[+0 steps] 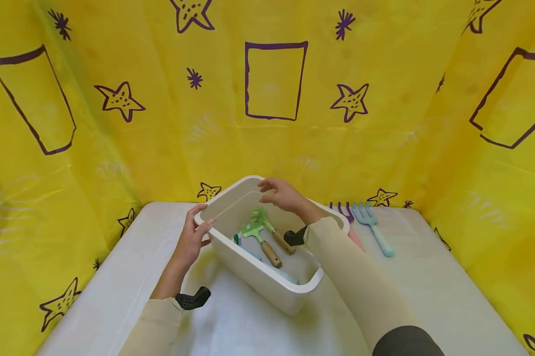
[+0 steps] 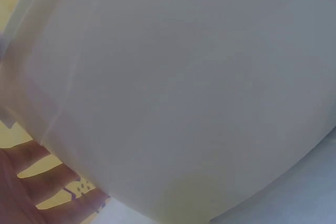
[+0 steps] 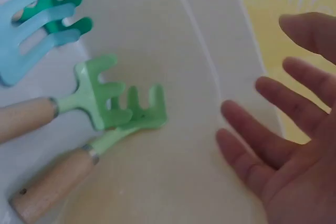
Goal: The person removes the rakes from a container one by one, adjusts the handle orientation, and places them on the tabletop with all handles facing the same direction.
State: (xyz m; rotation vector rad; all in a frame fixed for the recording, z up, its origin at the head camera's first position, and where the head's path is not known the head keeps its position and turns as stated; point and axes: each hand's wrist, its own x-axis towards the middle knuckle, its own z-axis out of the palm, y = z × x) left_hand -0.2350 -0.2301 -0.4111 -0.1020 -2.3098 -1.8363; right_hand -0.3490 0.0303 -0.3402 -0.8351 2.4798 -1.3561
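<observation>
A white plastic tub point(image 1: 254, 277) stands at an angle on the table. My left hand point(image 1: 190, 240) grips its left corner, thumb over the rim and fingers along the outer wall. Over the tub's far side hovers my right hand point(image 1: 285, 195), its fingers spread and holding nothing. Inside lie two light green toy rakes point(image 3: 100, 95) with wooden handles, one crossing the other. Beside them in the right wrist view are a light blue fork point(image 3: 39, 22) and a dark green pronged tool point(image 3: 81, 26). The right forearm hides part of the tub's near right side.
Right of the tub, a pale blue garden fork point(image 1: 376, 232) lies on the white-covered table point(image 1: 427, 277). Next to it are purple prongs point(image 1: 349, 213) and a pink handle point(image 1: 355, 239), partly hidden by the tub. Yellow printed curtains point(image 1: 276, 143) enclose the table's back and sides.
</observation>
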